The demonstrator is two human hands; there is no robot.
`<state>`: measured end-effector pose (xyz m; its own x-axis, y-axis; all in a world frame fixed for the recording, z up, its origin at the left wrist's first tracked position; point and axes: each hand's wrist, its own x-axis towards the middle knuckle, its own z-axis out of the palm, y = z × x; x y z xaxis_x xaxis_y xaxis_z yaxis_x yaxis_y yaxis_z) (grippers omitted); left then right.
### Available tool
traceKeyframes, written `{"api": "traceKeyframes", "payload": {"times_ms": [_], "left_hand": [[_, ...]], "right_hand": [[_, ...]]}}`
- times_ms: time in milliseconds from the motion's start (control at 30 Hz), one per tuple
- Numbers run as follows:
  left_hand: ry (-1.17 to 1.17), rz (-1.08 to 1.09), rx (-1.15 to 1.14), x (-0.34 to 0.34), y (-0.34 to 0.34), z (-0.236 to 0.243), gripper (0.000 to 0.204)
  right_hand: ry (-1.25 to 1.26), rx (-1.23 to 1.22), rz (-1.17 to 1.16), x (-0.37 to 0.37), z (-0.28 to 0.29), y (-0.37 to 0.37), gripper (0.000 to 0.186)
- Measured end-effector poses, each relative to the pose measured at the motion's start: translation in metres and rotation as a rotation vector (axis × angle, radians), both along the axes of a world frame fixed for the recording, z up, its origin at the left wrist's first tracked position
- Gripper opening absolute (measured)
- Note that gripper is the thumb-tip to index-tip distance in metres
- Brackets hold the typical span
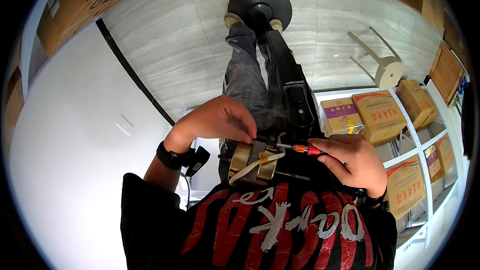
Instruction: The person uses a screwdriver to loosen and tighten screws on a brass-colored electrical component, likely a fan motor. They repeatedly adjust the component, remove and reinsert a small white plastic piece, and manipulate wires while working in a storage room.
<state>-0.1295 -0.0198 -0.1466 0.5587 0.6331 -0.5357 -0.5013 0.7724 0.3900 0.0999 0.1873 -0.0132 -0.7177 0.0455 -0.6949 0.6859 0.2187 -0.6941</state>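
My right hand (353, 159) is closed round the red handle of a screwdriver (300, 148), whose shaft points left at the motor. The electric motor (240, 164), with brass-coloured covers and a grey core, sits close against my belly. A white cable (256, 168) loops across it. My left hand (222, 120) is at the motor's far edge, thumb and fingers pinched near the screwdriver's tip; what they pinch, if anything, is hidden. From the motor a black stand (287, 72) runs away between my legs to a round black base (260, 4) by my feet. A thin metal shaft (295, 175) sticks out rightward.
A white tabletop (75, 155) with a black edge fills the left side. Cardboard boxes (378, 115) stand on a white rack (403, 151) at right. Beyond lies a beige stool (388, 72) on grey floor tiles (200, 30). More cartons (80, 15) are at far left.
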Motion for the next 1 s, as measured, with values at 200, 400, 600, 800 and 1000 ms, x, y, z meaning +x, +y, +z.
{"api": "traceKeyframes", "payload": {"times_ms": [200,400,600,800,1000], "left_hand": [[-0.005,0.021,0.033,0.002,0.002,-0.001,0.015],[-0.029,0.042,0.063,0.002,0.006,-0.001,0.016],[-0.049,0.044,0.065,0.003,0.004,-0.004,0.017],[-0.063,0.050,0.054,0.004,0.002,-0.006,0.017],[-0.066,0.079,0.066,0.005,0.000,-0.007,0.016]], "right_hand": [[-0.059,-0.013,0.013,0.005,0.004,0.014,0.029],[-0.036,-0.029,-0.010,0.004,0.006,0.016,0.029],[-0.006,-0.051,-0.021,0.004,0.002,0.014,0.029],[-0.029,-0.054,-0.024,0.005,0.002,0.013,0.028],[-0.035,-0.051,-0.026,0.007,0.002,0.017,0.028]]}}
